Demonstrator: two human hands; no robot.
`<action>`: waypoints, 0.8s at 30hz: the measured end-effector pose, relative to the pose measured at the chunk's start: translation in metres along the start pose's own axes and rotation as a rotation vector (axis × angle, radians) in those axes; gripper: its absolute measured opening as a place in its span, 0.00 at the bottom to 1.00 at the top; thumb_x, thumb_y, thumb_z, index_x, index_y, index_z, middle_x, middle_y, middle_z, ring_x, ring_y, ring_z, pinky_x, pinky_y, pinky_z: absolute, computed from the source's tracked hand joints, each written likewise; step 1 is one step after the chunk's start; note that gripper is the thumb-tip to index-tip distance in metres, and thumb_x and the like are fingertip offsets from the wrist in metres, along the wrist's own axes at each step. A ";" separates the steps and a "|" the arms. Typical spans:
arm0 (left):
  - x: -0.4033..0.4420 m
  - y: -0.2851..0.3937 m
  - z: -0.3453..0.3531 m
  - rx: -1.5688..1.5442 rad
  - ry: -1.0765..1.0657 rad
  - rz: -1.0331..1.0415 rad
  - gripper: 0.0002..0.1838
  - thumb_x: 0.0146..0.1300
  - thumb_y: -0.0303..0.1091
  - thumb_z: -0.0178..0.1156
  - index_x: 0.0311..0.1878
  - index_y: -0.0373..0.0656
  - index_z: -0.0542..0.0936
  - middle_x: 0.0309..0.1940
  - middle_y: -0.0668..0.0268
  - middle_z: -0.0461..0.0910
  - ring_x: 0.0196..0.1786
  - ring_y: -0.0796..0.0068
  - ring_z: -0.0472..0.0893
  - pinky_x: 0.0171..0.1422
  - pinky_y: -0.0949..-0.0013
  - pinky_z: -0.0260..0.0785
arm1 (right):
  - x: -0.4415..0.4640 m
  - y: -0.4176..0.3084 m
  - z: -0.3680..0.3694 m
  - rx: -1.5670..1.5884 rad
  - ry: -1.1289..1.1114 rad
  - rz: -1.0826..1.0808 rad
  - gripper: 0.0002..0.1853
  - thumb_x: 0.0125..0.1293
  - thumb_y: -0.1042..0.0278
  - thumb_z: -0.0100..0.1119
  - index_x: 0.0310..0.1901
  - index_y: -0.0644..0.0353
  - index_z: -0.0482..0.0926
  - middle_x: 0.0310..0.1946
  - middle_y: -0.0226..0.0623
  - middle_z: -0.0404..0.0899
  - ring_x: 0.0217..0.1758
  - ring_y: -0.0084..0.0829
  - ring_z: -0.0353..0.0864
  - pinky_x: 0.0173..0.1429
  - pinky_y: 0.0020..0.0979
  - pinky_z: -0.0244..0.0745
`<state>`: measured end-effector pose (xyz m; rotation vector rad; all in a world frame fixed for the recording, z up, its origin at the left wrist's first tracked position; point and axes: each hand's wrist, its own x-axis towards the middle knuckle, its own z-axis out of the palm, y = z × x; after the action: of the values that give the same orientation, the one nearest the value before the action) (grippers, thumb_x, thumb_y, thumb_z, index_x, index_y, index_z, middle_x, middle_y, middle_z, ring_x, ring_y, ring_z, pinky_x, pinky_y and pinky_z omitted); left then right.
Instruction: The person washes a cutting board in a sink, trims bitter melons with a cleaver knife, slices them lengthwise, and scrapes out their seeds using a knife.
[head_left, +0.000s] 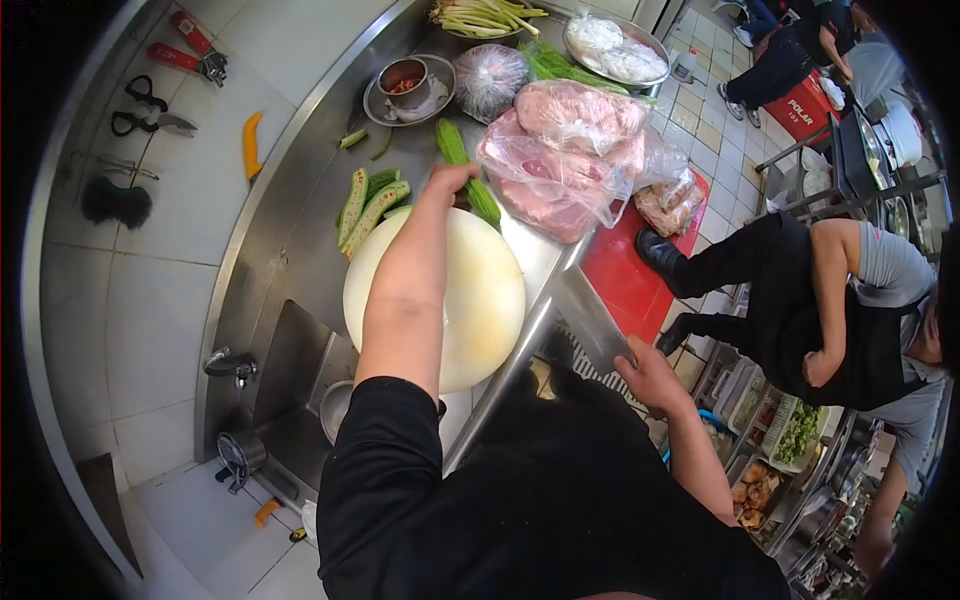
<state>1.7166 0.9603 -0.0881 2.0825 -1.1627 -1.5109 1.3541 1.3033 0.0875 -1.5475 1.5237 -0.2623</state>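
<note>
My left hand (450,184) reaches over the round white cutting board (485,300) and has its fingers on a long green gourd (452,143) at the board's far edge. A cleaver (590,318) is in my right hand (650,380), its broad blade beside the counter's front edge, off the board. Split gourd pieces (372,215) with pale, reddish-spotted insides lie on the steel counter at the board's left.
Bagged raw meat (570,150) lies beyond the board, near a metal bowl (408,90) and a wrapped ball (491,80). A sink (300,370) is at left. A person in black trousers (750,265) stands at right near a red board (625,275).
</note>
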 end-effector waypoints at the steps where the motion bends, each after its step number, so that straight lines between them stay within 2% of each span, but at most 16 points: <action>1: -0.027 0.010 -0.010 -0.299 -0.039 0.013 0.30 0.56 0.42 0.70 0.57 0.36 0.73 0.50 0.57 0.83 0.50 0.63 0.84 0.55 0.57 0.80 | 0.000 0.004 0.000 0.003 0.006 0.031 0.17 0.69 0.68 0.57 0.56 0.66 0.74 0.39 0.57 0.81 0.44 0.53 0.83 0.49 0.43 0.75; 2: -0.041 0.014 -0.019 -0.597 -0.077 0.028 0.21 0.58 0.39 0.68 0.51 0.38 0.77 0.47 0.60 0.83 0.46 0.64 0.85 0.52 0.59 0.82 | 0.001 0.008 -0.001 0.006 0.002 0.021 0.17 0.69 0.68 0.57 0.56 0.66 0.74 0.39 0.57 0.81 0.44 0.53 0.83 0.49 0.43 0.75; 3: -0.030 0.002 -0.027 -0.845 -0.204 0.054 0.14 0.62 0.32 0.63 0.49 0.40 0.76 0.43 0.62 0.82 0.42 0.65 0.85 0.52 0.56 0.83 | 0.002 0.014 -0.001 0.039 0.009 0.014 0.17 0.69 0.68 0.57 0.55 0.66 0.74 0.39 0.56 0.81 0.44 0.51 0.83 0.49 0.42 0.75; 4: -0.039 -0.003 -0.033 -0.844 -0.190 0.052 0.14 0.62 0.32 0.63 0.49 0.40 0.76 0.43 0.62 0.82 0.42 0.65 0.85 0.52 0.56 0.83 | 0.002 0.021 0.000 0.072 0.012 0.008 0.16 0.69 0.68 0.57 0.55 0.66 0.74 0.38 0.55 0.81 0.43 0.49 0.83 0.49 0.41 0.74; 6: -0.071 -0.016 -0.045 -1.000 -0.419 0.175 0.25 0.61 0.29 0.61 0.61 0.37 0.72 0.57 0.53 0.79 0.55 0.60 0.81 0.63 0.57 0.78 | 0.008 0.036 0.001 0.103 0.021 -0.032 0.15 0.69 0.68 0.57 0.54 0.66 0.74 0.36 0.54 0.80 0.40 0.45 0.82 0.48 0.40 0.74; 8: -0.130 -0.025 -0.039 -1.086 -0.441 0.255 0.25 0.60 0.29 0.61 0.61 0.37 0.72 0.59 0.51 0.77 0.58 0.55 0.80 0.67 0.54 0.75 | 0.017 0.038 -0.002 0.092 0.008 -0.063 0.14 0.69 0.68 0.57 0.52 0.66 0.75 0.36 0.53 0.80 0.40 0.45 0.81 0.47 0.40 0.74; 10: -0.182 -0.032 -0.035 -1.161 -0.556 0.504 0.26 0.60 0.27 0.60 0.63 0.37 0.71 0.61 0.49 0.76 0.62 0.49 0.78 0.72 0.50 0.71 | 0.028 0.037 -0.005 0.108 -0.004 -0.092 0.13 0.69 0.68 0.58 0.51 0.66 0.76 0.36 0.52 0.80 0.41 0.43 0.81 0.48 0.39 0.73; 11: -0.205 -0.033 -0.035 -1.174 -0.525 0.502 0.26 0.60 0.27 0.60 0.63 0.37 0.71 0.61 0.49 0.76 0.62 0.49 0.78 0.72 0.50 0.71 | 0.035 0.036 -0.008 0.071 -0.019 -0.111 0.13 0.69 0.68 0.58 0.51 0.66 0.76 0.37 0.52 0.80 0.41 0.42 0.81 0.48 0.39 0.73; 13: -0.252 -0.045 -0.029 -1.130 -0.290 0.715 0.26 0.64 0.29 0.61 0.64 0.40 0.69 0.60 0.48 0.76 0.65 0.46 0.75 0.75 0.46 0.66 | 0.044 0.033 -0.008 0.048 -0.030 -0.208 0.13 0.69 0.68 0.57 0.51 0.66 0.76 0.38 0.52 0.80 0.42 0.41 0.81 0.49 0.39 0.73; 17: -0.317 -0.090 -0.041 -1.389 0.008 0.663 0.21 0.73 0.36 0.59 0.65 0.41 0.68 0.61 0.49 0.74 0.67 0.48 0.73 0.77 0.49 0.62 | 0.068 0.022 0.001 0.095 -0.040 -0.350 0.12 0.70 0.68 0.56 0.50 0.65 0.76 0.39 0.55 0.80 0.45 0.49 0.81 0.50 0.41 0.74; 18: -0.324 -0.104 -0.034 -1.395 0.019 0.652 0.21 0.73 0.36 0.59 0.65 0.41 0.68 0.61 0.49 0.74 0.67 0.48 0.73 0.77 0.49 0.62 | 0.070 0.013 0.002 0.058 -0.034 -0.364 0.12 0.70 0.67 0.55 0.51 0.64 0.75 0.40 0.57 0.80 0.46 0.54 0.81 0.50 0.44 0.74; 19: -0.327 -0.122 -0.024 -1.453 0.217 0.609 0.21 0.73 0.37 0.58 0.64 0.40 0.69 0.61 0.50 0.74 0.66 0.51 0.73 0.77 0.50 0.62 | 0.071 0.006 0.005 0.019 -0.028 -0.377 0.13 0.71 0.66 0.55 0.52 0.63 0.74 0.40 0.59 0.80 0.47 0.59 0.80 0.50 0.46 0.74; 20: -0.331 -0.135 -0.013 -1.500 0.414 0.567 0.21 0.74 0.38 0.58 0.64 0.39 0.69 0.61 0.51 0.74 0.66 0.53 0.73 0.77 0.51 0.62 | 0.074 0.003 0.010 0.014 -0.037 -0.375 0.13 0.71 0.66 0.55 0.52 0.63 0.74 0.40 0.59 0.80 0.47 0.59 0.80 0.50 0.46 0.74; 21: -0.336 -0.148 0.002 -1.506 0.419 0.560 0.21 0.74 0.38 0.58 0.64 0.39 0.69 0.61 0.51 0.74 0.66 0.53 0.73 0.77 0.51 0.62 | 0.077 0.000 0.016 -0.008 -0.043 -0.388 0.14 0.71 0.65 0.54 0.53 0.62 0.72 0.41 0.61 0.80 0.48 0.63 0.79 0.49 0.50 0.74; 23: -0.351 -0.166 0.036 -1.652 0.652 0.417 0.24 0.73 0.37 0.60 0.66 0.39 0.66 0.61 0.55 0.73 0.64 0.62 0.73 0.75 0.52 0.64 | 0.080 -0.007 0.032 -0.045 -0.068 -0.438 0.15 0.71 0.64 0.53 0.54 0.62 0.68 0.40 0.64 0.80 0.49 0.68 0.77 0.49 0.57 0.71; 24: -0.352 -0.176 0.050 -1.650 0.647 0.413 0.24 0.73 0.37 0.60 0.66 0.39 0.66 0.61 0.55 0.73 0.64 0.62 0.73 0.75 0.52 0.64 | 0.079 -0.013 0.040 -0.076 -0.100 -0.417 0.15 0.72 0.64 0.52 0.55 0.62 0.69 0.41 0.65 0.79 0.50 0.68 0.77 0.49 0.56 0.72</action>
<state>1.7073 1.3463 0.0018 0.8687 0.0906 -0.8122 1.4077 1.2499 0.0405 -1.9037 1.1348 -0.3595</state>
